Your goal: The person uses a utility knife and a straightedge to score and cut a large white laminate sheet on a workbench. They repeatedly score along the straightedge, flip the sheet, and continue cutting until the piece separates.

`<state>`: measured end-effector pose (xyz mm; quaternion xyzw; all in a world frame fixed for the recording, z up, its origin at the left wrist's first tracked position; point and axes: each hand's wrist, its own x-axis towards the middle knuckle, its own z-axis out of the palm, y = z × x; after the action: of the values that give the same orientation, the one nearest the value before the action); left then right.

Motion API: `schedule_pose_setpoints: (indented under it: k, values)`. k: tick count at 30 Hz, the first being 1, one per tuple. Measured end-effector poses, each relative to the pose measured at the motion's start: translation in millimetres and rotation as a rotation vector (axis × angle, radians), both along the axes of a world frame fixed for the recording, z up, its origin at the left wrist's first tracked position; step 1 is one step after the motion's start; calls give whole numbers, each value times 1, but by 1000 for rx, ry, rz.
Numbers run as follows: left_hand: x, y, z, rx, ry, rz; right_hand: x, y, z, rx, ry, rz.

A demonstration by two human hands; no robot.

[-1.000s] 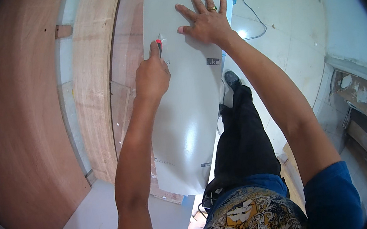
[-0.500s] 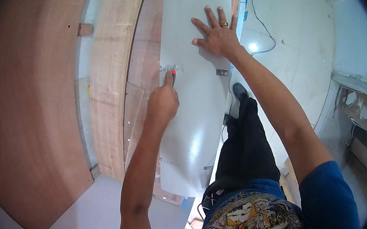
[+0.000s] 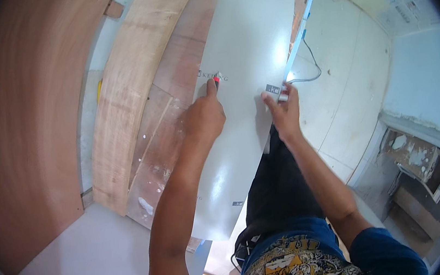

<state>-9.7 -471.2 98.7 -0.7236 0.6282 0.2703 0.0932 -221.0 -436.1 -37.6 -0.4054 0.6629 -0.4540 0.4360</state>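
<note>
A long, glossy light-grey sheet (image 3: 240, 124) with small printed marks lies over reddish wooden boards. My left hand (image 3: 206, 116) is closed around a red-and-black utility knife (image 3: 217, 81), index finger stretched along it. The knife's tip is at the sheet's face, near its left edge. At the sheet's right edge, my right hand (image 3: 286, 114) pinches the edge between thumb and fingers. A small shiny bit shows between these fingers; whether it is part of the sheet cannot be made out. Just below that hand, a narrow pale flap hangs off the same edge.
A pale wooden plank (image 3: 131, 88) runs along the left, beside a large brown wood panel (image 3: 27, 133). A light-blue strip (image 3: 303, 31) borders the sheet's far right. A dark cable (image 3: 314, 60) lies on the pale floor. At right stands a worn wooden frame (image 3: 418, 160).
My right hand has left its spread, flat rest on the sheet, come nearer and closed on the right edge. My left hand keeps the knife at nearly the same printed mark. The view has shifted.
</note>
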Motion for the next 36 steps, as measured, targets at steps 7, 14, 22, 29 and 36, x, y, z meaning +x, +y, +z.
schedule_pose_setpoints:
  k: [7, 14, 22, 29, 36]
  values:
    - [12, -3, 21, -97, 26, -47, 34, 1, 24, 83, -477, -202]
    - [36, -52, 7, -213, 9, -104, 55, -33, 16, 54, -272, -126]
    - [35, -46, 12, -59, 41, -37, -27, -109, 60, -295, 520, 117]
    - [45, -57, 21, -27, 68, -55, 22, -194, 34, -106, 999, 320]
    - [47, -65, 21, -89, 91, -89, 41, -190, 38, -18, 1098, 336]
